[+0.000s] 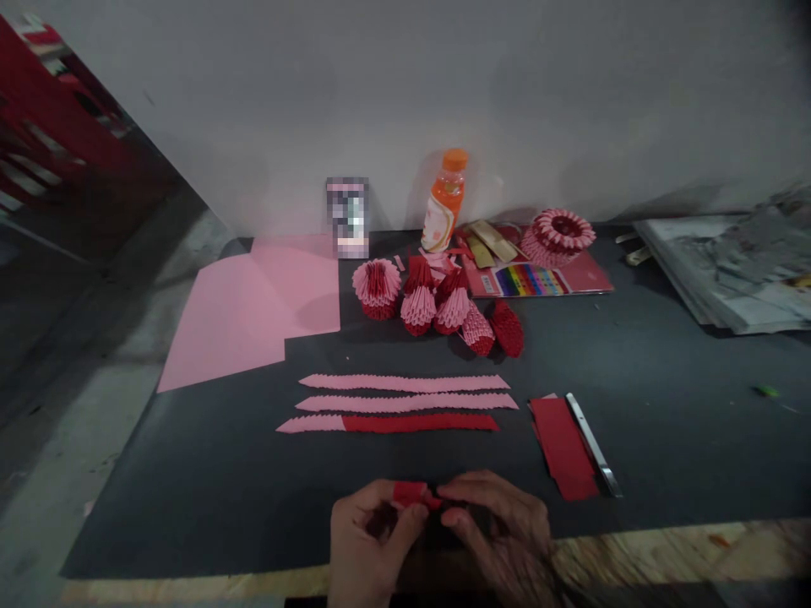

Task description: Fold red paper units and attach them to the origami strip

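Observation:
Near the table's front edge, my left hand pinches a small folded piece of red paper between thumb and fingers. At the paper's right end is my right hand, its thumb and curled fingers slightly apart, with a dark gap between them. Whether its fingertips touch the paper I cannot tell. Beyond my hands lie three long strips of interlocked folded paper: a pink strip, another pink strip and a pink-and-red strip. Right of my hands is a stack of red paper slips, with a silver cutter knife along its edge.
Several pink-and-red folded-paper pieces stand farther back. Behind them are an orange drink bottle, a blurred upright phone-like object and a round paper piece on a coloured-paper pack. Pink sheets lie left, plastic-covered papers right.

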Motion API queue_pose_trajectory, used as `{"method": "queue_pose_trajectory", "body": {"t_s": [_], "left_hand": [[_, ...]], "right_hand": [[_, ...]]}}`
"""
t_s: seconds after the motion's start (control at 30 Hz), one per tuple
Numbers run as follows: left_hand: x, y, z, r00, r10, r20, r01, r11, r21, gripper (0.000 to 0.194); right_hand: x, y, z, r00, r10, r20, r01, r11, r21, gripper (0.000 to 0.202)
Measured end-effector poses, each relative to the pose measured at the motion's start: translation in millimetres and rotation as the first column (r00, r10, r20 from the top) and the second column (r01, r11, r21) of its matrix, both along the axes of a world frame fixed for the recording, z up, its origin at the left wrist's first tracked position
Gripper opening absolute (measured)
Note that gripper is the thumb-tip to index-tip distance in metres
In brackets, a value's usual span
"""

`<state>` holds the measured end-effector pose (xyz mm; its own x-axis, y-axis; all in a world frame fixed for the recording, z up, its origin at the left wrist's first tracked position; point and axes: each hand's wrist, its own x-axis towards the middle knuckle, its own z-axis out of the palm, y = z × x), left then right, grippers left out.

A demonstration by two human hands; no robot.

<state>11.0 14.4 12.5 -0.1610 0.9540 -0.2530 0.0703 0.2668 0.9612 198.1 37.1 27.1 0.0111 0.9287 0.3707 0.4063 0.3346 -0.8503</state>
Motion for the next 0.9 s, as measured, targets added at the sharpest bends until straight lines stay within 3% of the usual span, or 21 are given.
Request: {"method": "queue_pose_trajectory", "body": {"t_s": [0.13, 0.3, 0.43, 0.53, 0.67, 0.8, 0.9], "left_hand": [[7.7, -3.5, -2.2, 0.997, 0.080, -0.020, -0.081, 0.996, -0.026, 0.016], [9.4, -6.6, -6.9, 0.993, 0.087, -0.077, -0.081, 0.994, 0.079, 0.009], [15.0, -10.2, -8.5, 0.979, 0.152, -0.132, -0.135, 0.982, 0.134, 0.004], [17.0, -7.9, -6.2, 0.967, 0.174, -0.185, -0.130, 0.965, 0.229, 0.008], [13.9, 3.8, 3.6, 0.971, 0.085, -0.222, -0.035, 0.975, 0.221, 0.015], [10.1, 12.0, 10.2, 0.970, 0.049, -0.238, 0.009, 0.971, 0.238, 0.027], [7.0, 9.5, 7.3, 0.977, -0.002, -0.214, 0.045, 0.980, 0.196, 0.020]], "right_hand": [[-3.7, -0.6, -2.7, 0.993, 0.036, -0.114, -0.054, 0.985, -0.163, 0.005], [1.6, -4.4, -8.1, 0.983, 0.062, -0.175, -0.120, 0.931, -0.346, 0.010], [1.1, -4.0, -5.6, 0.969, 0.075, -0.235, -0.170, 0.893, -0.416, 0.014], [-4.5, -1.3, -1.8, 0.972, 0.067, -0.225, -0.145, 0.925, -0.350, 0.017], [-11.3, -0.5, 0.1, 0.993, 0.033, -0.116, -0.048, 0.990, -0.134, 0.009], [-10.2, -3.4, -1.7, 1.000, 0.020, -0.012, -0.021, 0.999, -0.038, 0.006], [-5.5, -3.6, -0.7, 0.998, 0.012, 0.065, -0.012, 1.000, 0.003, 0.007]]}}
